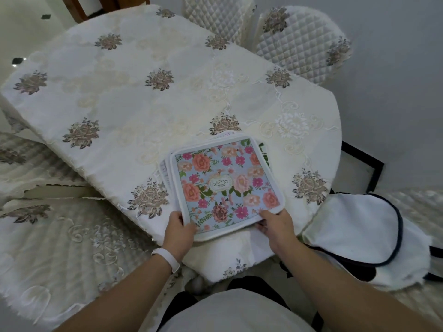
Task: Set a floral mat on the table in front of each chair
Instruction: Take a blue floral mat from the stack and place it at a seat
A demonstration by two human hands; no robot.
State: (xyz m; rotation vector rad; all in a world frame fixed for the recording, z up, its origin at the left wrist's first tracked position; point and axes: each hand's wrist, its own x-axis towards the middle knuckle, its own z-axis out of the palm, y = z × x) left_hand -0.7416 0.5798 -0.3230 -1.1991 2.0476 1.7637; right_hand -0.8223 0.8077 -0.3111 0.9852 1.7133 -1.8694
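Note:
A stack of floral mats [225, 183] lies on the near edge of the table [134, 97], which wears a cream cloth with embroidered brown roses. The top mat is light blue with pink and peach flowers and a white border; edges of other mats stick out beneath it on the left and far side. My left hand [179, 227] grips the stack's near left corner, thumb on top. At the near right corner my right hand [275, 224] holds the top mat's edge, fingers tucked under it.
Two chairs with quilted cream covers [299, 41] stand at the far right of the table. A white-covered chair with dark trim [359, 226] is close on my right. More embroidered cream chair covers [55, 248] sit on my left.

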